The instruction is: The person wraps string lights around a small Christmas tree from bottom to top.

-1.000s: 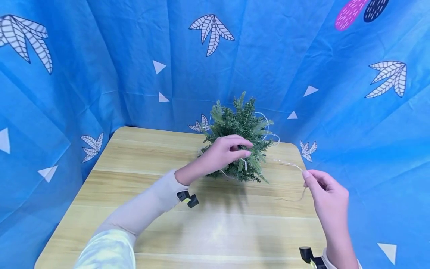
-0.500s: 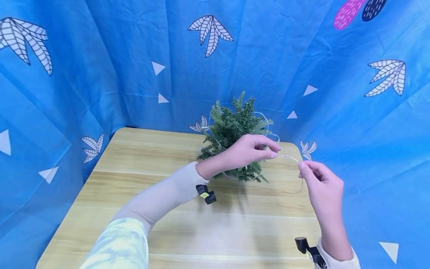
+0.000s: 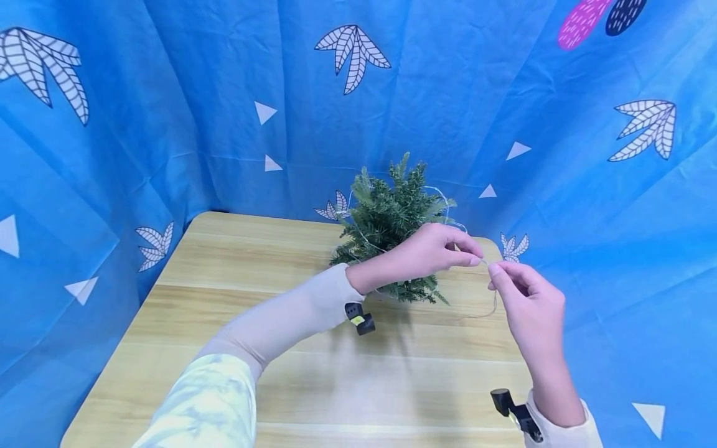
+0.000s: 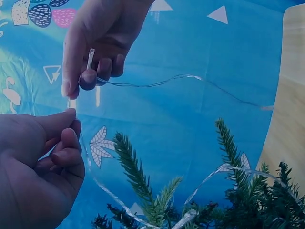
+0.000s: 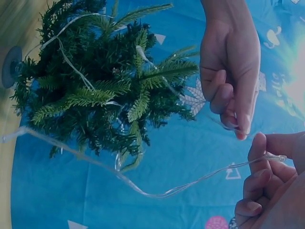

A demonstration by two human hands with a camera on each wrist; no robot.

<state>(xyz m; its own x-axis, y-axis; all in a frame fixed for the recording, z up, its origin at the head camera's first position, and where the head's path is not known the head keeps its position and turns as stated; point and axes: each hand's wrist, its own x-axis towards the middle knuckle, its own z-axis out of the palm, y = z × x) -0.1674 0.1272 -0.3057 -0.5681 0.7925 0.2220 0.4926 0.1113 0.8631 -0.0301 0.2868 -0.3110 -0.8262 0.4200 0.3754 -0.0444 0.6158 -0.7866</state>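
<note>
A small artificial Christmas tree [image 3: 386,208] stands on the wooden table, with a string of fairy lights [image 5: 164,194] looped loosely over its branches. To the right of the tree, my left hand [image 3: 434,250] pinches the thin clear wire between thumb and fingertips. Just beside it, my right hand [image 3: 531,305] pinches the same wire between thumb and forefinger. In the left wrist view, the fingertips of both hands nearly meet on the wire. A loose end trails from the right hand toward the table. My left forearm hides the tree's lower front in the head view.
A light wooden table [image 3: 224,311] lies beneath, its back right corner behind the hands. Blue patterned cloth [image 3: 235,74] hangs around the back and sides. A round grey base [image 5: 10,67] shows under the tree in the right wrist view.
My left hand has moved right from in front of the tree and now pinches the wire close to my right hand. The right hand has shifted slightly left and up.
</note>
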